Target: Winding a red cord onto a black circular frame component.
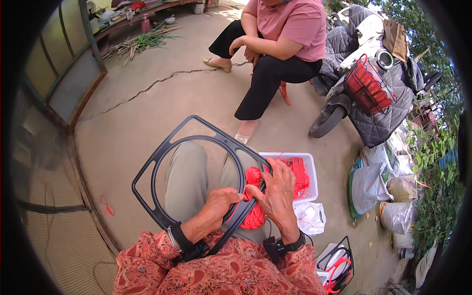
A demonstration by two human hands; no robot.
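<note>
A black plastic frame (227, 141) with angled outer sides and a round ring inside rests tilted over my lap. Against its right side lies a bundle of red cord (253, 217), partly hidden by the frame and my fingers. My left hand (220, 205) reaches across the lower part of the ring, thumb and forefinger pinched on the red cord at the frame's edge. My right hand (277, 189) grips the frame's right side, its fingers bent over the bar and its thumb beside the cord.
A white plastic tub (315, 179) holding red cord and a red box stands right of my knees, a white plastic bag (310, 219) beside it. Ahead sits a person in a pink shirt (305, 32). A covered scooter (388, 118) and filled sacks (368, 187) stand at right.
</note>
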